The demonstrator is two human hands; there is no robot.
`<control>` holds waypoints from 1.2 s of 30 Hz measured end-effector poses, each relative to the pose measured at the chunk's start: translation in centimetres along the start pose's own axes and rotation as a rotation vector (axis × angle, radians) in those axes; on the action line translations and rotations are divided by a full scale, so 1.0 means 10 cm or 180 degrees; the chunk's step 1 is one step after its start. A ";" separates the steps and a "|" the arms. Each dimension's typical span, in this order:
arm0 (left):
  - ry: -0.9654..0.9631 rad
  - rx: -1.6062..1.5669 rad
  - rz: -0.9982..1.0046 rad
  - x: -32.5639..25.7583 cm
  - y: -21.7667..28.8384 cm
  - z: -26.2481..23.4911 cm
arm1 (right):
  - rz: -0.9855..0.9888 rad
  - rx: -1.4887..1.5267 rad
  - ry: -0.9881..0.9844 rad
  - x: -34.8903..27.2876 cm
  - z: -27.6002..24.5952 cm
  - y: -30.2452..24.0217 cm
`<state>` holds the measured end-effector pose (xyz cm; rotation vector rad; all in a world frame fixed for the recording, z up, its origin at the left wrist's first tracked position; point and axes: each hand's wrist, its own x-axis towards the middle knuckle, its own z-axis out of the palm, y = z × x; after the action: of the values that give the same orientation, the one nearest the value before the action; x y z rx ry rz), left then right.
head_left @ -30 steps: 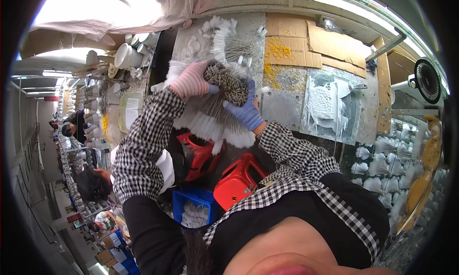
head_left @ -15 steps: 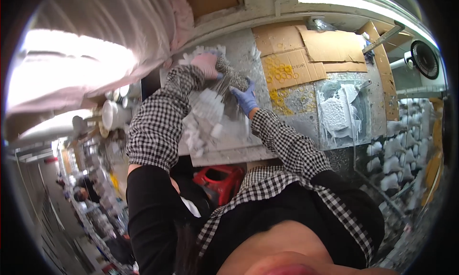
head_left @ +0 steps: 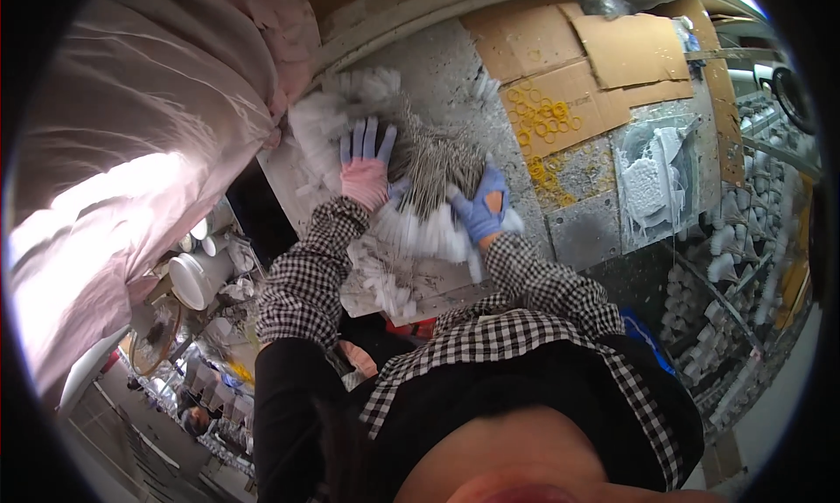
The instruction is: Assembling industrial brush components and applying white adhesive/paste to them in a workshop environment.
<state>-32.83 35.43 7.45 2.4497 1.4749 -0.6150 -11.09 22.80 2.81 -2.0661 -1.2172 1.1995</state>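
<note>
Pink-gloved left hand (head_left: 365, 172) is lying flat, fingers spread, on a grey wiry pile (head_left: 435, 164); blue-gloved right hand (head_left: 484, 207) is clutching its edge.

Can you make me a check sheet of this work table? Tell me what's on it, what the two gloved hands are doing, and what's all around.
Surface: grey worktable, dusty, partly covered.
Job's things: fan of thin metal wires with white tags lying on the table.
Clutter: yellow rubber bands scattered on cardboard sheets; loose white tags.
Hands: left hand in pink glove, fingers spread flat beside the wires; right hand in blue glove pressing on the bundle.
Cables: nothing seen.
Surroundings: pink cloth to the left; shelves of white pieces on the right.
</note>
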 end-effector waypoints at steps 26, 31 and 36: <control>-0.0587 0.0333 0.0289 0.83 -0.23 -0.39 | -0.0181 -0.1124 -0.0852 1.09 -0.47 0.63; 0.0588 -0.0221 0.0656 0.86 -0.15 -1.02 | -0.1045 0.0102 0.0473 0.61 -1.03 0.93; 0.1747 -0.1244 0.0737 0.45 1.05 -1.79 | -0.0106 0.0747 0.0541 -1.16 -2.13 1.45</control>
<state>-17.44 40.95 21.00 2.5075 1.2772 0.3906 11.24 6.42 8.49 -1.9227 -0.9794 1.0717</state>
